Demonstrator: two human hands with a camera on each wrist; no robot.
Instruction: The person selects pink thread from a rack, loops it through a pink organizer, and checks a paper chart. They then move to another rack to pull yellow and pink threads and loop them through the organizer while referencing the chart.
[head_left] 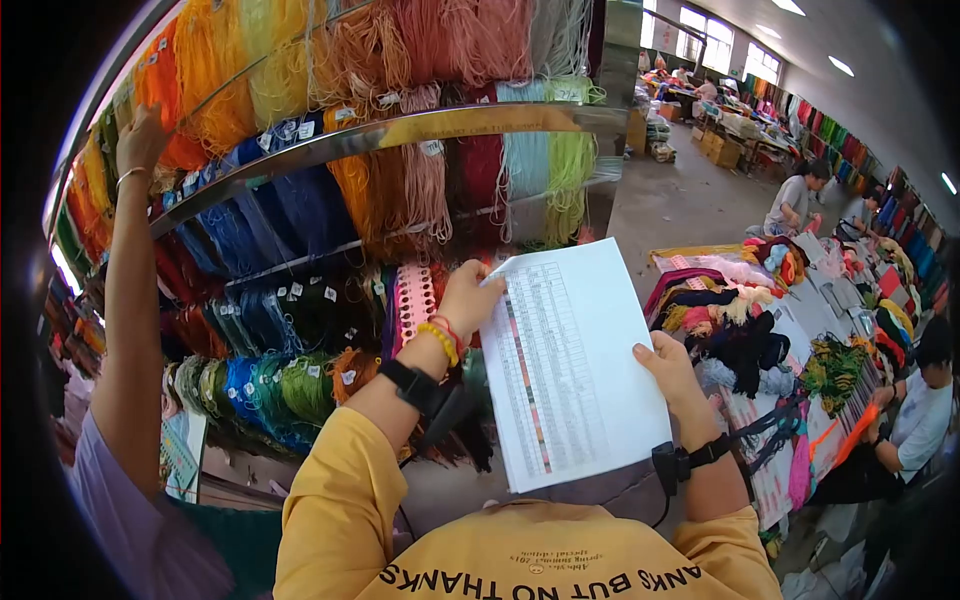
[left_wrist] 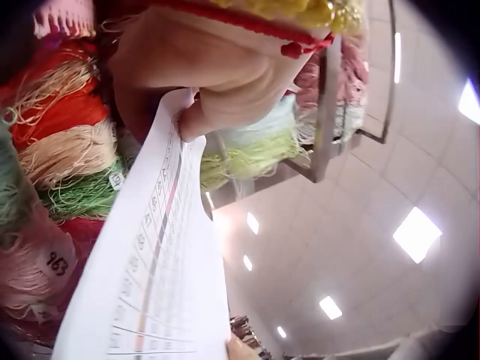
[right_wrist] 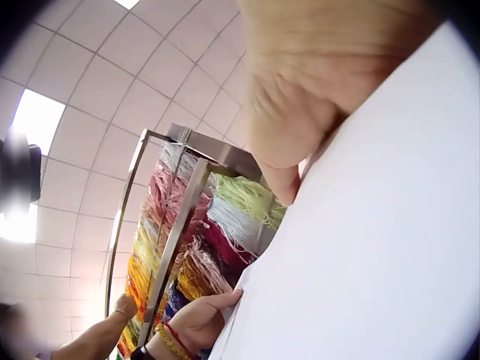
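Fingers were curled round a white printed paper sheet. Its top corner was held by the left hand, its side by the right hand.

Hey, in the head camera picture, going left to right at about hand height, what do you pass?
Another person's raised arm → blue and green thread hanks on the rack → left hand → printed sheet → right hand → heaped thread bundles → seated person in white.
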